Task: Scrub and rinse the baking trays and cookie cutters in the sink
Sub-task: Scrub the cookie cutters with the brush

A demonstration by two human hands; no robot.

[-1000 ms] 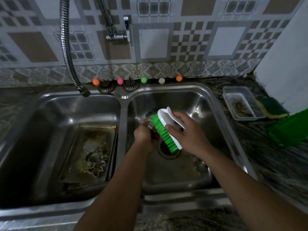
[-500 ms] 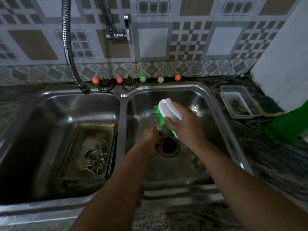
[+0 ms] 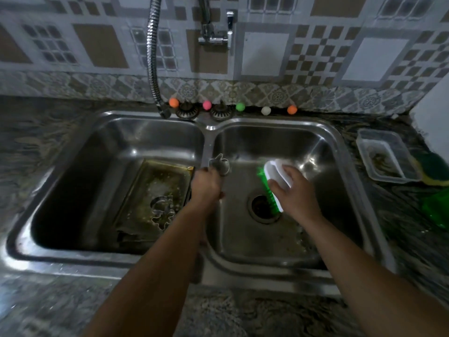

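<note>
My left hand point(image 3: 207, 184) grips a small metal cookie cutter point(image 3: 220, 164) over the divider between the two sink basins. My right hand point(image 3: 295, 190) holds a white scrub brush with green bristles point(image 3: 271, 188) above the right basin, bristles facing left, a gap apart from the cutter. In the left basin lies a dirty baking tray point(image 3: 155, 190) with another cookie cutter point(image 3: 162, 211) resting on it.
The steel double sink point(image 3: 209, 127) has a drain point(image 3: 263, 207) in the right basin. A flexible hose point(image 3: 153, 57) hangs over the left basin; a tap point(image 3: 215, 37) is on the wall. A plastic container point(image 3: 386, 155), sponge point(image 3: 435, 169) and green bottle point(image 3: 437, 210) sit right.
My two hands have drawn apart: the left has carried the cutter left toward the divider, and the right has moved the brush to the right, off the cutter.
</note>
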